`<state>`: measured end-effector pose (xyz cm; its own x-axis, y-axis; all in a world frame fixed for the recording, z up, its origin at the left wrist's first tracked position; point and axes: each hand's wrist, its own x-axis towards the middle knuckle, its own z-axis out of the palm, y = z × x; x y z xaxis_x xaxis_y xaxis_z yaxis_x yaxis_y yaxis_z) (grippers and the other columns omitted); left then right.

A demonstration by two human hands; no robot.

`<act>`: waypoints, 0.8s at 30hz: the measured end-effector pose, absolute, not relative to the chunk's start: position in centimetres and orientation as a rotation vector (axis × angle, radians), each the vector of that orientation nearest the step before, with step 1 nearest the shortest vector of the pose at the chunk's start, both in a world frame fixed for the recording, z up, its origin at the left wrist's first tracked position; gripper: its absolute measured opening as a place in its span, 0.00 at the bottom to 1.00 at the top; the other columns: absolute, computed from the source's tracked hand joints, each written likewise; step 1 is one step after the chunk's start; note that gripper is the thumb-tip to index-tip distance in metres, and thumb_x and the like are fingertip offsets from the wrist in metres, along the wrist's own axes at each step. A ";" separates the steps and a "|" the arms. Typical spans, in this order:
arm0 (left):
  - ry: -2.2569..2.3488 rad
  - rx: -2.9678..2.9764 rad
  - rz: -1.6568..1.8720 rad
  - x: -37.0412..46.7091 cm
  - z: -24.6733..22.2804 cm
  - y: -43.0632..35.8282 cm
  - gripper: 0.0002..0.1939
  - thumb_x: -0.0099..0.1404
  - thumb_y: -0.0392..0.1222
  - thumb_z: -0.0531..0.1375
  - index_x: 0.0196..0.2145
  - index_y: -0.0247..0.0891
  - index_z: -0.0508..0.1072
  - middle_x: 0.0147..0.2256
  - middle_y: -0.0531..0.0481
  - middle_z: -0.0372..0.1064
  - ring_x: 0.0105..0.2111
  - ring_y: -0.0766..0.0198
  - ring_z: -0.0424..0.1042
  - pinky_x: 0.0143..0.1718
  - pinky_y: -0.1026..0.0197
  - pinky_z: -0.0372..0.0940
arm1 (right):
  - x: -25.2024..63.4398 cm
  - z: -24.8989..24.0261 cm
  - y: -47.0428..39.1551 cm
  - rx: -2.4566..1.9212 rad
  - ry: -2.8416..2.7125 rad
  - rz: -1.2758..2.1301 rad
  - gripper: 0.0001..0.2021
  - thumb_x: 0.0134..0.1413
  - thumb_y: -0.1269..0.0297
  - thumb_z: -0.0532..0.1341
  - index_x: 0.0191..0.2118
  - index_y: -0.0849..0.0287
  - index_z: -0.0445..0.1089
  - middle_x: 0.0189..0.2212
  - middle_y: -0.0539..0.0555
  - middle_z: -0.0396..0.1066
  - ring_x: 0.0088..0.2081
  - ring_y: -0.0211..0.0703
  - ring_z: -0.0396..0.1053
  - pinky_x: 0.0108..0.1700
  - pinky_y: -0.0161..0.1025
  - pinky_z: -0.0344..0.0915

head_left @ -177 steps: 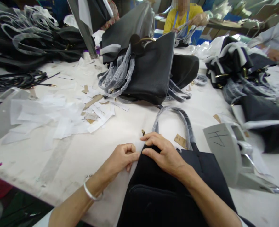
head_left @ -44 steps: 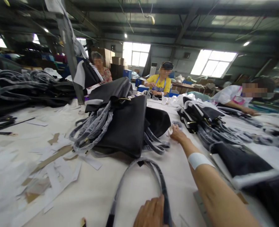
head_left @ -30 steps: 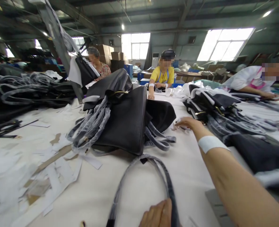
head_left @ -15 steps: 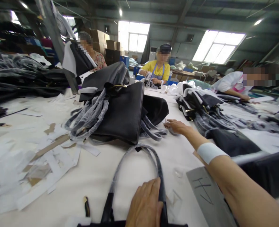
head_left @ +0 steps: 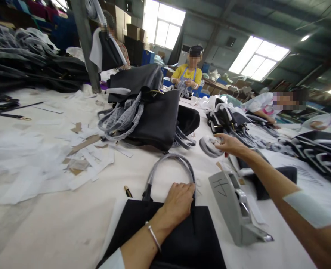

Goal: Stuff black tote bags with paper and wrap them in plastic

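Two own hands (head_left: 179, 201), one bracelet (head_left: 153, 236), one tape dispenser (head_left: 227, 209)

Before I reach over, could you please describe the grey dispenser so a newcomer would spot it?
On the white table, find the black handbag nearest the camera, its handle in the left hand. Just right of it sits the grey dispenser, set apart from the bag by its hard body and dark handwritten marks.

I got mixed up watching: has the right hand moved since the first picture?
Yes. Against the grey dispenser, the right hand has moved forward: from the black bag on its left to the pale coil beyond it.
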<state>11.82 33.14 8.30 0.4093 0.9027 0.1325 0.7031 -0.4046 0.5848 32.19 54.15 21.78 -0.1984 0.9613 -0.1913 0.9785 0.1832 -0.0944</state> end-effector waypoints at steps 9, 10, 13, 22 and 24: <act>1.065 2.386 0.627 14.2 7.7 31.4 0.22 0.59 0.28 0.53 0.51 0.32 0.67 0.45 0.41 0.74 0.46 0.51 0.73 0.50 0.49 0.67 | 22.5 15.5 41.2 1.695 2.600 -0.342 0.10 0.52 0.55 0.64 0.35 0.57 0.76 0.48 0.55 0.72 0.42 0.42 0.72 0.43 0.34 0.65; 1.075 2.369 0.635 14.4 7.5 31.2 0.22 0.59 0.27 0.52 0.52 0.31 0.67 0.46 0.39 0.74 0.47 0.50 0.73 0.51 0.49 0.67 | 22.1 14.9 40.5 1.707 2.573 -0.333 0.11 0.52 0.56 0.63 0.33 0.58 0.76 0.47 0.56 0.72 0.42 0.43 0.72 0.43 0.35 0.64; 1.113 2.312 0.614 14.6 6.9 31.0 0.22 0.60 0.26 0.50 0.51 0.28 0.68 0.46 0.35 0.73 0.47 0.49 0.73 0.52 0.48 0.67 | 21.4 13.8 38.9 1.759 2.487 -0.282 0.15 0.57 0.53 0.59 0.31 0.60 0.76 0.40 0.59 0.75 0.40 0.47 0.73 0.42 0.38 0.65; 1.111 2.251 0.643 14.4 6.5 31.5 0.24 0.63 0.29 0.51 0.57 0.31 0.66 0.54 0.37 0.69 0.54 0.50 0.68 0.59 0.49 0.62 | 22.1 12.6 38.1 1.924 2.255 -0.123 0.25 0.62 0.44 0.52 0.35 0.61 0.77 0.35 0.66 0.77 0.42 0.58 0.75 0.42 0.46 0.66; 1.094 2.236 0.635 14.4 6.5 31.5 0.23 0.63 0.28 0.51 0.55 0.29 0.68 0.54 0.35 0.69 0.54 0.49 0.68 0.58 0.48 0.62 | 22.2 12.3 38.1 1.902 2.288 -0.136 0.20 0.61 0.47 0.55 0.38 0.59 0.76 0.38 0.63 0.77 0.43 0.56 0.74 0.42 0.44 0.65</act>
<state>14.42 31.55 6.51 0.5540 0.8159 0.1654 0.5482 -0.5071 0.6651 22.22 38.06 12.29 -0.1768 0.9672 -0.1825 0.9820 0.1859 0.0340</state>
